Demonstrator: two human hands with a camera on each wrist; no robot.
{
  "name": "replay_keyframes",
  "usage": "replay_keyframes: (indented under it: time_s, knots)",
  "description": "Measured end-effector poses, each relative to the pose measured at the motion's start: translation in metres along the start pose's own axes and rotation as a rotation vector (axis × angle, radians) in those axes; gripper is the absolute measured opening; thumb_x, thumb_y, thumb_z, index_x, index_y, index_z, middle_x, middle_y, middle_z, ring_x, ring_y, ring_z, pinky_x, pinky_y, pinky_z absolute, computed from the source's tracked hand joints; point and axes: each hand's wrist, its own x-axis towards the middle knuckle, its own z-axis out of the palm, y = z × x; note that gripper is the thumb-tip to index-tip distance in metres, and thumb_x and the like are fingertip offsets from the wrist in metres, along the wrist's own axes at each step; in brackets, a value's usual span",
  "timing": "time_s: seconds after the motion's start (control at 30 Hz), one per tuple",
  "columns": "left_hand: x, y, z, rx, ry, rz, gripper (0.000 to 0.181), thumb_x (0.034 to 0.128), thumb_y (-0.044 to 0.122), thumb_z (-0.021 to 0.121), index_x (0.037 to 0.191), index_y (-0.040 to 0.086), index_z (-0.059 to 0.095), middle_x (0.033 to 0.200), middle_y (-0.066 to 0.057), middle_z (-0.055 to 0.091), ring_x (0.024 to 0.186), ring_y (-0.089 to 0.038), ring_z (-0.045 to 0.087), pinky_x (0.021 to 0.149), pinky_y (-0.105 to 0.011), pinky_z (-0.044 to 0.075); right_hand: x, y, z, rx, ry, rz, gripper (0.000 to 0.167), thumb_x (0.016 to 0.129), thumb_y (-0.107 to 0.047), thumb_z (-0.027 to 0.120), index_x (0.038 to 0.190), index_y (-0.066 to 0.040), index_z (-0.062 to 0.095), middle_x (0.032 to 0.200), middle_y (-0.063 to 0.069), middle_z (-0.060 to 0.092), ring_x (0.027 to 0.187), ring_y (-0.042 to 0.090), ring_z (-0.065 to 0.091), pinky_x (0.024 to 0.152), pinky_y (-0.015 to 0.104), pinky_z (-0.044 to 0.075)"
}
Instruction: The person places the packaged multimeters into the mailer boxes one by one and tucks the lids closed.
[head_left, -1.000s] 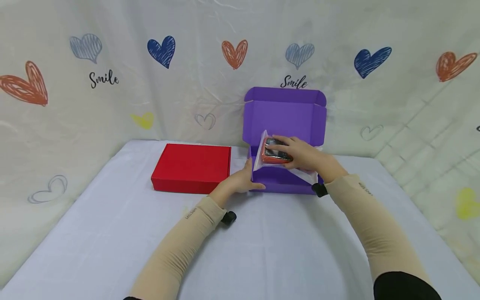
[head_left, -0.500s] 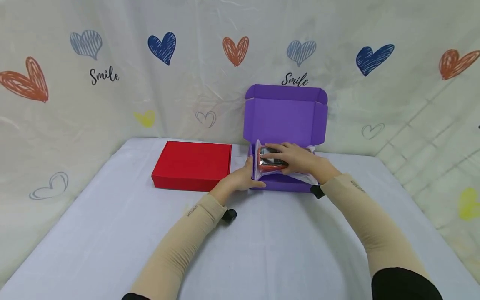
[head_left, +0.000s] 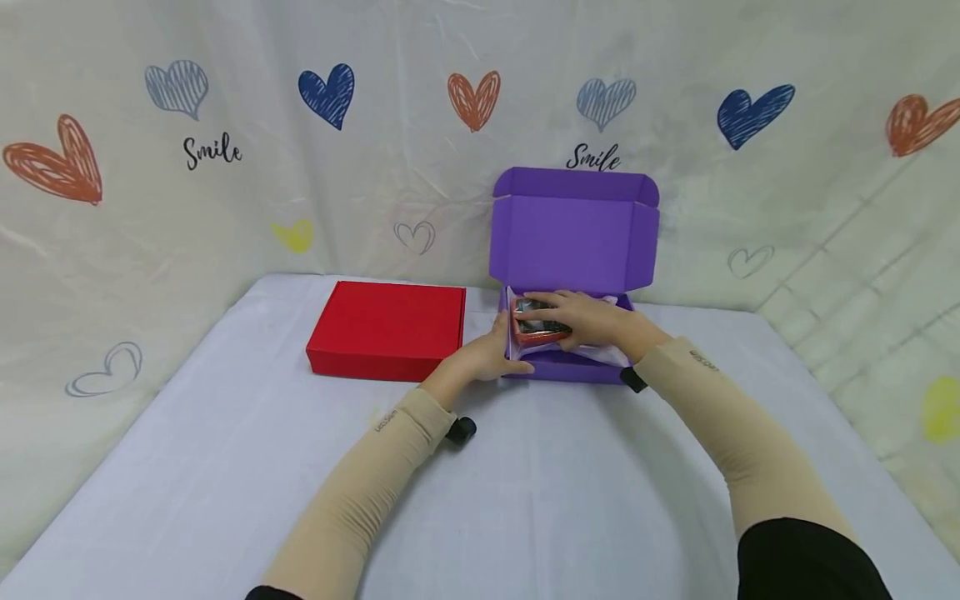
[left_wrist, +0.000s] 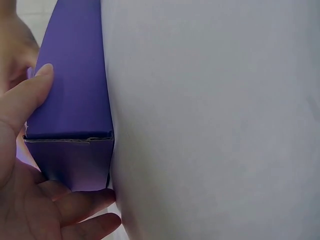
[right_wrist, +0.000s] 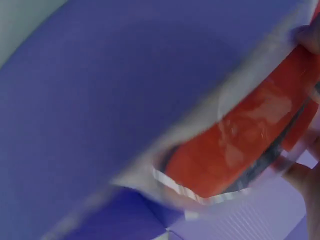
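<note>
A purple cardboard box [head_left: 570, 371] stands on the table with its lid [head_left: 562, 242] upright behind it. My left hand [head_left: 478, 357] holds its near left corner; in the left wrist view the thumb [left_wrist: 30, 95] lies on the front wall and the fingers are by the side wall. Inside the box, my right hand [head_left: 592, 321] grips a red-and-black item [head_left: 534, 332] wrapped in clear plastic, fingers spread over its top. In the right wrist view this wrapped item [right_wrist: 240, 135] is blurred and its exact kind is unclear. Its right part is hidden under the hand.
A closed red box [head_left: 386, 321] lies to the left of the purple one. White cloth [head_left: 540, 483] covers the table. Behind it hangs a pale backdrop [head_left: 420, 175] printed with hearts.
My right hand has lowered the wrapped item into the purple box and shifted it slightly left, so it lies flatter. My left hand stays at the box corner.
</note>
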Motion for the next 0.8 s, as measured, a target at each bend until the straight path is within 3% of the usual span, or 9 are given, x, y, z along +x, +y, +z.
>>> replay_keyframes:
  time_s: [0.17, 0.47, 0.6, 0.8]
  knots:
    - [0.001, -0.001, -0.001, 0.002, -0.004, 0.001, 0.117, 0.0945, 0.043, 0.074, 0.161, 0.000, -0.012, 0.171, -0.017, -0.001, 0.154, -0.032, 0.017, 0.123, -0.043, 0.021, 0.000, 0.004, 0.008, 0.046, -0.048, 0.010, 0.080, 0.091, -0.007, 0.077, 0.160, -0.020, 0.038, 0.168, 0.015, 0.022, 0.145, 0.047, 0.033, 0.107, 0.069, 0.037]
    - [0.001, 0.000, -0.001, 0.002, 0.010, 0.003, 0.115, 0.0950, 0.042, 0.073, 0.161, 0.000, -0.011, 0.171, -0.016, -0.001, 0.155, -0.032, 0.017, 0.123, -0.043, 0.020, -0.001, 0.005, 0.013, 0.092, 0.005, -0.029, 0.081, 0.089, -0.002, 0.077, 0.159, -0.018, 0.040, 0.167, 0.017, 0.023, 0.144, 0.047, 0.035, 0.108, 0.063, 0.040]
    - [-0.001, 0.002, -0.002, -0.006, 0.010, -0.002, 0.115, 0.0948, 0.041, 0.074, 0.161, 0.000, -0.011, 0.171, -0.016, 0.001, 0.154, -0.033, 0.019, 0.123, -0.044, 0.022, 0.000, 0.003, 0.014, 0.101, 0.008, -0.009, 0.079, 0.089, -0.001, 0.076, 0.158, -0.019, 0.043, 0.167, 0.016, 0.025, 0.143, 0.045, 0.037, 0.105, 0.059, 0.045]
    - [-0.003, 0.004, -0.002, 0.016, -0.012, -0.012, 0.114, 0.0963, 0.042, 0.072, 0.161, 0.000, -0.013, 0.171, -0.017, -0.003, 0.155, -0.032, 0.015, 0.123, -0.044, 0.019, -0.001, -0.002, 0.019, 0.105, -0.010, 0.052, 0.077, 0.092, -0.009, 0.077, 0.159, -0.022, 0.041, 0.169, 0.013, 0.021, 0.146, 0.053, 0.028, 0.102, 0.067, 0.044]
